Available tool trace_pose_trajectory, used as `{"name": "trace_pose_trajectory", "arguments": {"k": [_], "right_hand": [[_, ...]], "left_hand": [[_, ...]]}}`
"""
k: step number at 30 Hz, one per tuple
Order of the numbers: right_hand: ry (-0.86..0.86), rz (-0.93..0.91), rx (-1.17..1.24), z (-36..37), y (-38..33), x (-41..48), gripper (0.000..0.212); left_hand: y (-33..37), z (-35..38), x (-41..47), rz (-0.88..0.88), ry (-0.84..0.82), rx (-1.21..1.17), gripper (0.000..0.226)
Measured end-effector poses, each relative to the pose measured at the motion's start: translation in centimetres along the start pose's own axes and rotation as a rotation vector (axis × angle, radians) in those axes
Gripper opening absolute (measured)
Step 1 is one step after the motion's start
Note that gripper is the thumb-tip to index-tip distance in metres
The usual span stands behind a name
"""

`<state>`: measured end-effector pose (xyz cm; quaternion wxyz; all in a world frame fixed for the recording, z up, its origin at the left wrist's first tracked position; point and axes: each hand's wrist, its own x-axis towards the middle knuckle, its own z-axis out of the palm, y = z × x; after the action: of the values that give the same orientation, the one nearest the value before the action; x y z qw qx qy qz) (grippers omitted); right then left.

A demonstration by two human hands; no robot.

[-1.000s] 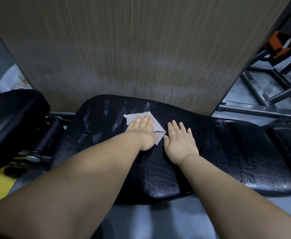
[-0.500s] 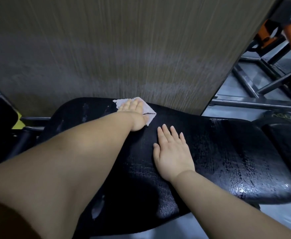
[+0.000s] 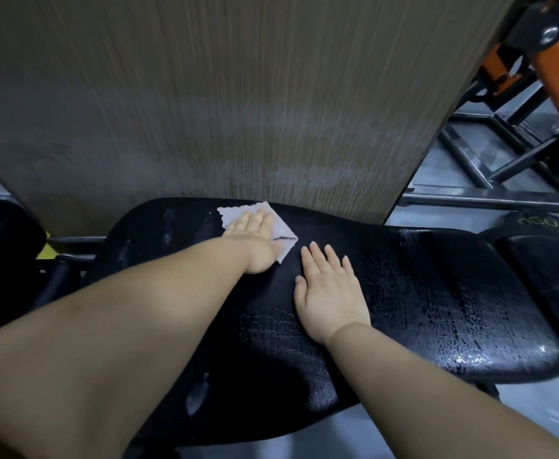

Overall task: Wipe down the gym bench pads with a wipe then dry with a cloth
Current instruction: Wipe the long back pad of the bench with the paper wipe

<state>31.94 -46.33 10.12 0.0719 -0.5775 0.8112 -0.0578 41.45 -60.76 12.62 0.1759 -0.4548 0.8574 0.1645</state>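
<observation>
My left hand (image 3: 255, 241) presses one wipe (image 3: 284, 229), fingers straight, at the middle pad's (image 3: 437, 293) far edge. My right hand (image 3: 329, 289) lies flat beside it. Three black pads in all. Yellow letters (image 3: 544, 224) on the right pad (image 3: 543, 270) are too blurry to read.

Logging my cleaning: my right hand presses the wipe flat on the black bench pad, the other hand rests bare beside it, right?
No: the left hand presses the wipe flat on the black bench pad; the right hand rests bare beside it. The head view shows this.

Both hands (image 3: 329, 293) flat, arms outstretched
</observation>
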Motion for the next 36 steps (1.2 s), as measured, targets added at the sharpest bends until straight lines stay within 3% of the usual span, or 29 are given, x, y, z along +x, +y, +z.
{"name": "trace_pose_trajectory", "arguments": {"k": [11, 20, 26, 36], "right_hand": [[-0.024, 0.027, -0.018, -0.4, -0.3, -0.4, 0.055], [-0.07, 0.173, 0.0, -0.4, -3.2, -2.1, 0.055], [-0.066, 0.014, 0.002, 0.5, -5.5, -5.1, 0.054], [-0.095, -0.093, -0.046, 0.1, -4.2, -5.1, 0.055]], "left_hand": [[-0.2, 6.7, -13.9, 0.166, -0.089, 0.065, 0.065], [-1.6, 9.6, -20.0, 0.169, -0.093, 0.064, 0.066], [-1.9, 9.8, -20.7, 0.141, -0.086, 0.036, 0.066], [-1.9, 8.3, -17.7, 0.044, -0.054, 0.008, 0.063]]}}
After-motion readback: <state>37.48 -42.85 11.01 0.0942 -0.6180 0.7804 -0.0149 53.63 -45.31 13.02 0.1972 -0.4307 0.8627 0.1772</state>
